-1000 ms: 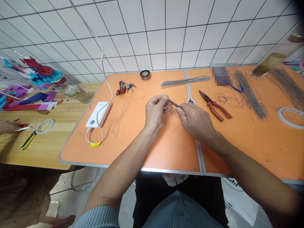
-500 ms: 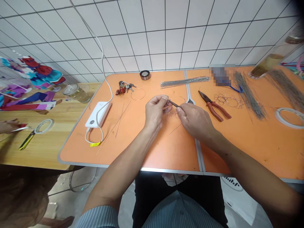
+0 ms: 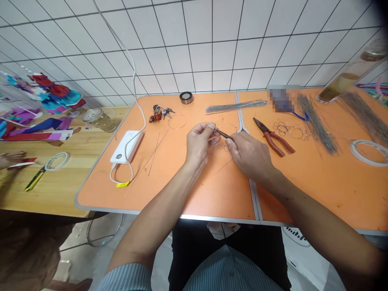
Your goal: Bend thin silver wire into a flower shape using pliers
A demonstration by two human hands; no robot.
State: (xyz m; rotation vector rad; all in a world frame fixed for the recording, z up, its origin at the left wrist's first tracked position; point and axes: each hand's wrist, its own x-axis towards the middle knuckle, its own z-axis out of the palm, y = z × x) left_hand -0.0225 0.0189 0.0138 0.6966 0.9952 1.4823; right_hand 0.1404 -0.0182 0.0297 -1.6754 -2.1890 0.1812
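Observation:
Over the middle of the orange table, my left hand (image 3: 198, 141) pinches a small piece of bent thin wire (image 3: 216, 139) between thumb and fingers. My right hand (image 3: 250, 151) is closed around a slim, dark, pointed tool (image 3: 223, 133), whose tip meets the wire at my left fingertips. Most of the tool is hidden in my right palm, so its kind does not show. Under and behind my hands lie thin wire loops, including a larger ring (image 3: 232, 126). Pliers with red handles (image 3: 273, 136) lie to the right of my right hand, jaws toward the wall.
Bundles of straight wire (image 3: 235, 106) lie toward the wall and at right, near wire flower shapes (image 3: 289, 130). Black tape (image 3: 186, 97), keys (image 3: 160, 113), a white power bank (image 3: 126, 146) and loose wires sit left. Another person's hand (image 3: 12, 159) is at the wooden table (image 3: 75, 190).
My hands keep nearly the same place and grip, with the tool tip still at the wire. The view has shifted slightly. The other person's hand has moved a little.

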